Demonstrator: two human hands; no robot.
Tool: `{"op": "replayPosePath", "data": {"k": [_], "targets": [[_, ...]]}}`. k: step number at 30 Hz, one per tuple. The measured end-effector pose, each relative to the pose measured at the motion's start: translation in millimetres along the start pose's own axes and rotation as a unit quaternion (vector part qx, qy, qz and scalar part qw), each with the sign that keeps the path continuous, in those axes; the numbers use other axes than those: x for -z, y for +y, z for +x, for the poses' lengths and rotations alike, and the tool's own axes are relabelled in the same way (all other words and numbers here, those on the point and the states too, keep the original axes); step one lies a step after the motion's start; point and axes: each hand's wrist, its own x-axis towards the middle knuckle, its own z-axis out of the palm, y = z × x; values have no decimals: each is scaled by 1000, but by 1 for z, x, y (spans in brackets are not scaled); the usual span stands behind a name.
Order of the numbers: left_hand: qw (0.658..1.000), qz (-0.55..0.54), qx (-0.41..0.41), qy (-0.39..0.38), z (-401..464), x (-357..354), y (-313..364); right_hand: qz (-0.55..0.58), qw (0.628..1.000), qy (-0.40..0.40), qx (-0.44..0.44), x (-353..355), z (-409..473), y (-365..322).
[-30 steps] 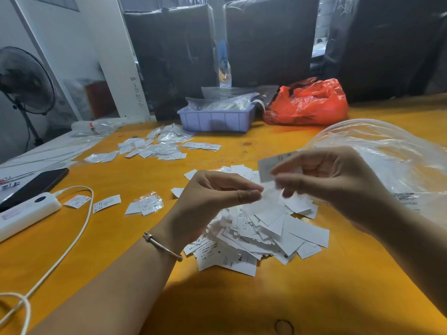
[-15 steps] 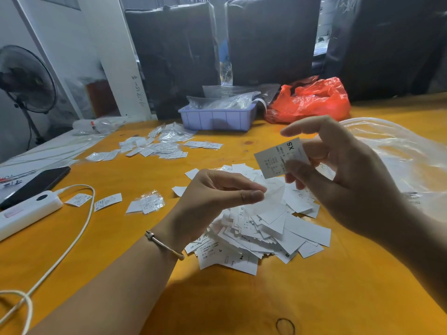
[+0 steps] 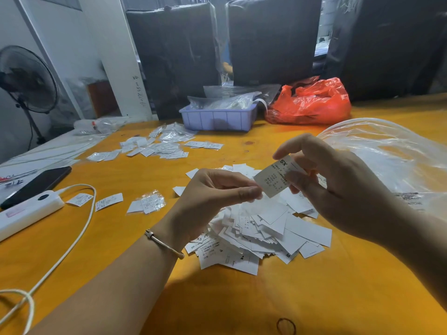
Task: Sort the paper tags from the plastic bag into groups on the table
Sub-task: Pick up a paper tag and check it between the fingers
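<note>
Lower now, the XS tag (image 3: 278,176) sits pinched in my right hand (image 3: 338,187), above the pile (image 3: 261,228); my left hand (image 3: 212,197) pinches its corner. I should read the size before dropping it.

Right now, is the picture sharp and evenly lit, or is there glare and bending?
Head view: the held tag reads sharply; the right hand looks darker than the left hand; arm shadows fall on the table; the clear bag shows glare; wide-angle bending curves the table edges.
</note>
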Motion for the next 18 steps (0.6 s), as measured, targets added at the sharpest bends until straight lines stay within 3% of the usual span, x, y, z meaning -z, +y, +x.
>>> {"op": "replayPosePath", "data": {"k": [18], "targets": [[999,35,-6,-5,2,-4,-1,-30,996,-89,-7,-8,-3,10]]}}
